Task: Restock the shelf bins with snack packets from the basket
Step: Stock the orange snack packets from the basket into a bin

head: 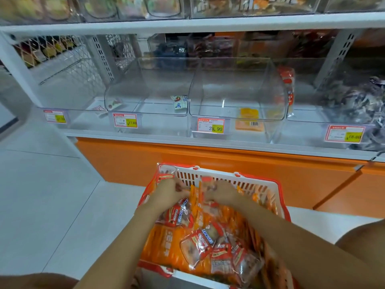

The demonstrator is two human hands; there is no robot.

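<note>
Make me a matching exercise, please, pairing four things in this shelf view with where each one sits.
Things:
1 basket
2 lone orange packet
3 dark packets
4 green-and-white packet

Places:
A bin behind the 17.80 tag
B in front of the orange base panel
C far-right bin
D bin behind the 29.90 tag

Pairs: 1-B, 2-D, 3-C, 4-A

We see the basket (216, 175) heaped with snack packets (208, 240), leaving little gap inside. Above it the way up to the lower shelf (133, 136) is open. The middle bin (235, 84) holds one orange packet (249, 119) flat on its floor; its curved front wall and the shelf board (187, 22) above narrow the mouth. The right bin (308, 130) is piled with dark packets (358, 105).
</note>
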